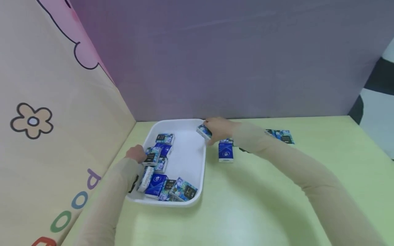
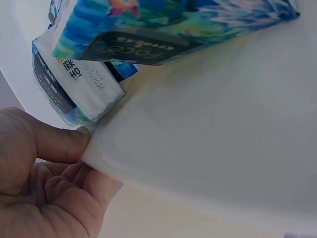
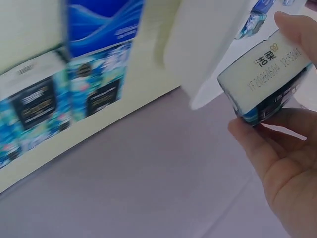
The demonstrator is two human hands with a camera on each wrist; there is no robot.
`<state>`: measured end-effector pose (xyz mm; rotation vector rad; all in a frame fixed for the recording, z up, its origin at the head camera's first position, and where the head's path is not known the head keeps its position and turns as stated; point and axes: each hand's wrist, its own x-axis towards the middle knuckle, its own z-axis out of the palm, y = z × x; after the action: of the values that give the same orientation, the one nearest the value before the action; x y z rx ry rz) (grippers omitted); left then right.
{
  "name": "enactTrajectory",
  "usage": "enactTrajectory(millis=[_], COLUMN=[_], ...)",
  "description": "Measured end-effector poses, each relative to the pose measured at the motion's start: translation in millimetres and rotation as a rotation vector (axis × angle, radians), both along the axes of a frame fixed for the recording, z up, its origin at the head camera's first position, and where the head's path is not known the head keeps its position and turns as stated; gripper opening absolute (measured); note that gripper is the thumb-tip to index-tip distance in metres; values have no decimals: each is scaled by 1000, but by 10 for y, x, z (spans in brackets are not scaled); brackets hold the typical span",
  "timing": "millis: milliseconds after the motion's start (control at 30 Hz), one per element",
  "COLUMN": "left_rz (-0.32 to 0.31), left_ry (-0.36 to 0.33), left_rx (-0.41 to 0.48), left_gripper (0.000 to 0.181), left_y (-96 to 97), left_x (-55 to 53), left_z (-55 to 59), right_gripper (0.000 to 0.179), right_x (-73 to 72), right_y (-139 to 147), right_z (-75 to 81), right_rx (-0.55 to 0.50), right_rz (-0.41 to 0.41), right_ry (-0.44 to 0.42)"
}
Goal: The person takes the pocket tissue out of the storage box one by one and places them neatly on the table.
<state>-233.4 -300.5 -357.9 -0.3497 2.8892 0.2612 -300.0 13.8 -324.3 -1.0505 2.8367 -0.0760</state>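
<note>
A white tray (image 1: pixel 187 150) holds several small tissue packs, some floral with black labels, others plain blue. My left hand (image 1: pixel 136 153) is at its left side; in the left wrist view the thumb and fingers of that hand (image 2: pixel 54 173) pinch the tray rim (image 2: pixel 163 186), beside a floral tissue pack (image 2: pixel 79 82). My right hand (image 1: pixel 220 129) grips another floral tissue pack (image 1: pixel 204 132) above the tray's far right corner. In the right wrist view, this held pack (image 3: pixel 267 74) shows its pale printed end between thumb and fingers.
Right of the tray, a blue tissue pack (image 1: pixel 226 152) lies on the light green table (image 1: pixel 246 205), with floral packs behind it. More floral packs (image 1: pixel 284 136) lie farther right, partly behind my right sleeve. A grey-purple panel (image 1: pixel 231 68) stands along the back edge, a patterned one (image 1: pixel 70 136) at left.
</note>
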Motion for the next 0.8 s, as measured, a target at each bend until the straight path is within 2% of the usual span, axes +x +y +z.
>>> enactTrajectory(millis=[167,400,600,800], left_rz=[-1,-11,-1,-3], left_ry=[-2,9,6,-6], left_rx=[-1,-6,8,10], left_gripper=[29,28,28,27], left_y=[-25,-30,-15,-6], left_x=[-20,-9,-17,-16], left_z=[-9,-7,-21,-29], right_gripper=[84,87,90,92], right_x=[105,308,482,619], right_y=[287,664,933,1083], right_z=[4,-74,-229,-474], right_rx=[33,34,70,94], right_rz=[-34,-103,-108,-115], right_ry=[3,-69,-62,-59])
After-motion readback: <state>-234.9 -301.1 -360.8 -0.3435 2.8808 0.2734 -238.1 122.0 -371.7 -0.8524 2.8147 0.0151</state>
